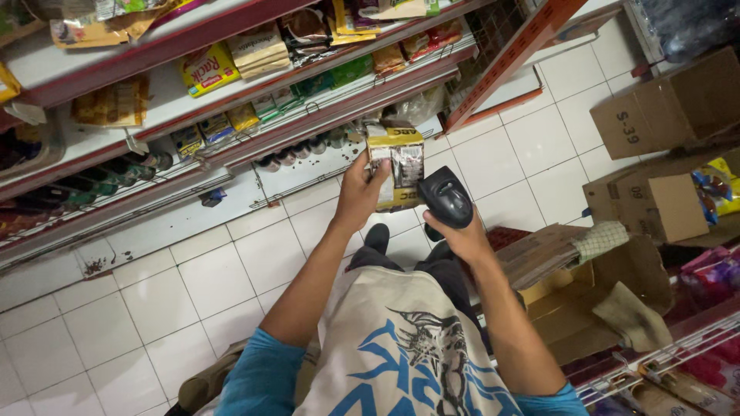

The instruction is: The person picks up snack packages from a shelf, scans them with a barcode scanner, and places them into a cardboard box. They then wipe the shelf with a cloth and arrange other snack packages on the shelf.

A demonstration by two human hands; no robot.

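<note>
We see the left hand [361, 191] pinching a yellow and dark packet [398, 164] in the air before the lower shelf [308, 123]. The right hand [461, 239] is closed around a black scanner [445, 199], just beside the packet, above the white tiled floor [154, 293].

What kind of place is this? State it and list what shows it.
Most likely a small grocery shop aisle. Metal shelves hold rows of packaged goods, the right hand aims a black handheld scanner at a packet held in the left hand, and opened cardboard boxes sit on the tiled floor.
</note>
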